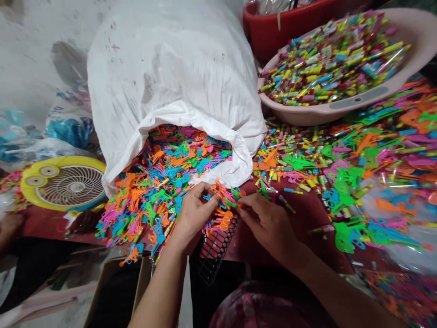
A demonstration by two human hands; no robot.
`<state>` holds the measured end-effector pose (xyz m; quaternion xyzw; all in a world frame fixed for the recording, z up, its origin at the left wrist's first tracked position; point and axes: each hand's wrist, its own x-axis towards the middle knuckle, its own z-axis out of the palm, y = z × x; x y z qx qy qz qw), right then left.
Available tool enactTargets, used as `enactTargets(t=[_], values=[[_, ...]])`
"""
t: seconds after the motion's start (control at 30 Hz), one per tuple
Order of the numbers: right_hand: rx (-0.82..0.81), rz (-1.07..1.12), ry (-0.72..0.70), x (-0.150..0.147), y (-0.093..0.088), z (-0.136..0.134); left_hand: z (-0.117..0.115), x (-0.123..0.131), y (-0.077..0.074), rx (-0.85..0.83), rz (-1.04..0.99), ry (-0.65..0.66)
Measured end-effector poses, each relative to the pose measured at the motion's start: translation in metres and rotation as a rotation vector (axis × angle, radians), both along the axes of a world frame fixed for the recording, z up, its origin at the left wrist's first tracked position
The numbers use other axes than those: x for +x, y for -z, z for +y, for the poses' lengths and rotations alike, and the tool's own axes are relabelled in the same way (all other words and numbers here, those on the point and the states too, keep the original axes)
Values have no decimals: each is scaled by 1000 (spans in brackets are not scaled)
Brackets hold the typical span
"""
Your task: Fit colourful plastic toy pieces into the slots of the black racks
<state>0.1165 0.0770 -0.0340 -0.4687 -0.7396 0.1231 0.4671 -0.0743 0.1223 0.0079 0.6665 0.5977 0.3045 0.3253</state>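
Note:
My left hand [195, 212] is closed around a bunch of small plastic toy pieces [223, 196] in orange, pink, green and blue. Beside it, my right hand [268, 223] pinches with thumb and forefinger at the right edge of that bunch; what lies between its fingertips is too small to make out. Below both hands a black wire rack [216, 248] slants over the table's front edge, with orange pieces [223, 221] at its upper end. Similar pieces spill in a heap [167, 168] from the mouth of a large white sack [174, 68].
A yellow fan [77, 187] stands at the left. A pink basin [303, 116] full of colourful small tubes sits at the right, before a red tub [262, 27]. More loose pieces [344, 196] cover the right side of the red table [307, 228]. Another person's hand [10, 230] shows far left.

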Motion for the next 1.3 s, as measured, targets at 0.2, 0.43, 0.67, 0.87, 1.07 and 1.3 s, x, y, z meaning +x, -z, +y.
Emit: enactTargets(t=[0.2, 0.43, 0.67, 0.87, 1.07, 1.3], values=[[65, 5, 105, -3, -1, 1, -3, -3, 3, -78, -137, 9], [33, 22, 147, -5, -1, -1, -2, 2, 1, -53, -116, -88], [20, 26, 161, -7, 2, 1, -2, 6, 5, 9, -110, -159], [-36, 65, 165, -8, 2, 1, -4, 4, 6, -34, -253, -112], [-75, 93, 159, -8, 2, 0, -5, 3, 1, -92, -255, -67], [-54, 131, 154, -7, 3, -1, -4, 0, -1, -87, -104, -64]])
